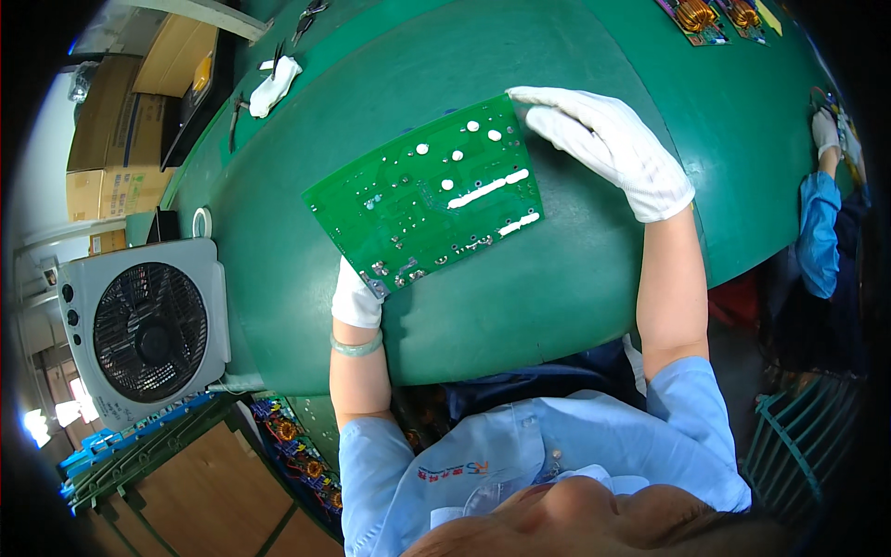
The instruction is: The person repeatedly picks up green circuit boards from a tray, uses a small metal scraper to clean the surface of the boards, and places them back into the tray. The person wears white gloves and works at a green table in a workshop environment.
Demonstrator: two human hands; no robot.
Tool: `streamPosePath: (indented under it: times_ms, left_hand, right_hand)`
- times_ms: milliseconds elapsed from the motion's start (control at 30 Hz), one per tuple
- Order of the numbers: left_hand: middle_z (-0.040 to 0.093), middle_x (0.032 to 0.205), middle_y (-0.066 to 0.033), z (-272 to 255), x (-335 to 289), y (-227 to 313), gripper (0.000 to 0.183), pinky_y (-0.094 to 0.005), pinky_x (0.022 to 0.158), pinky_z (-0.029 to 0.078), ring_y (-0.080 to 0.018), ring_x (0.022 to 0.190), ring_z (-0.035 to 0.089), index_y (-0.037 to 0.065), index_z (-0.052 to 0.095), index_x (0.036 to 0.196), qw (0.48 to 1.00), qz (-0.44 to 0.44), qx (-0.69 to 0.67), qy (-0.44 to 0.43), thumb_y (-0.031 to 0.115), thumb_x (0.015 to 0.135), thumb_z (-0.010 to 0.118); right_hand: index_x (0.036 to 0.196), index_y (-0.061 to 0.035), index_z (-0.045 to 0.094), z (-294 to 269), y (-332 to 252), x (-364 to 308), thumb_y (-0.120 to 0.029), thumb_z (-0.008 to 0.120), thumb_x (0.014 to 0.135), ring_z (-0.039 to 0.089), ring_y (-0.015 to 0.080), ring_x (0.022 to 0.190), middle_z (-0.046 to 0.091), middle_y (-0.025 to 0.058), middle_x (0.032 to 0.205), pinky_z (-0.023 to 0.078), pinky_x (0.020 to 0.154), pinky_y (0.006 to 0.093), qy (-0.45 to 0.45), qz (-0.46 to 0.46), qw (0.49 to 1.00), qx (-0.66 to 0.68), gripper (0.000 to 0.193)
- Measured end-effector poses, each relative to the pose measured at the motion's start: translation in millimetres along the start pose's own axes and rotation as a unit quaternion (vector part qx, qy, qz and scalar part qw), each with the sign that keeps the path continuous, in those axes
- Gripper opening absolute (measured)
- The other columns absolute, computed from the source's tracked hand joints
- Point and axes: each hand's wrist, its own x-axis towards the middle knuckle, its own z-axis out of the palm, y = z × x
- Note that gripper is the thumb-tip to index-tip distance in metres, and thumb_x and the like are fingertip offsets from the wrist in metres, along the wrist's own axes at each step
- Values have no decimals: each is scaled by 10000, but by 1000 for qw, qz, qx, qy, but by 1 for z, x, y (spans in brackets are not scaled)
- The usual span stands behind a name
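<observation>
Spanning the gap between your two gloved hands, head view: one green circuit board (408, 206), solder side up, with white dabs (447, 185) and two white strips (487, 189), over the green table (501, 316).

Lie: long axis slanting from near left to far right; left end toward the fan, right end toward your right glove.

Left hand (357, 299), yours: at the board's near-left corner, fingers hidden beneath it; how tightly they close on it cannot be told. This hand is the nearer, overlapped by the board's edge.

Right hand (613, 153), yours: beside the far-right corner, digits extended and unclenched, grasping nothing visible; the foremost fingertip meets the corner or stops just short, which cannot be told.

Surroundings: to your left, one box fan (151, 331); beyond it, cardboard boxes (116, 130); far left on the table, a white cloth (276, 88); far right, coil-bearing boards (694, 17); at your right, a co-worker's blue sleeve (819, 232).
</observation>
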Motion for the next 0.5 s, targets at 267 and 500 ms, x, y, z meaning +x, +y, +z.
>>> streamPosePath:
  times_ms: [267, 500]
  left_hand:
    - [598, 1289, -158, -2, 3, -1, 432, -449, 879, 567, -291, 1104, 633, 18, 500, 1353, 1000, -5, -7, 1, 296, 1031, 428]
    - [594, 1295, -160, -9, 4, -4, 439, -455, 888, 563, -295, 1112, 629, 18, 497, 1357, 1000, -12, -21, 8, 303, 1030, 428]
  right_hand:
    - [1046, -15, 717, -6, 4, 3, -332, 708, 874, 677, 238, 871, 701, 143, 942, 521, 776, 329, -72, 51, 996, 5, 361]
    - [1029, -5, 719, -1, 7, 4, -348, 721, 864, 676, 246, 830, 695, 143, 912, 521, 738, 323, -67, 31, 997, -13, 381]
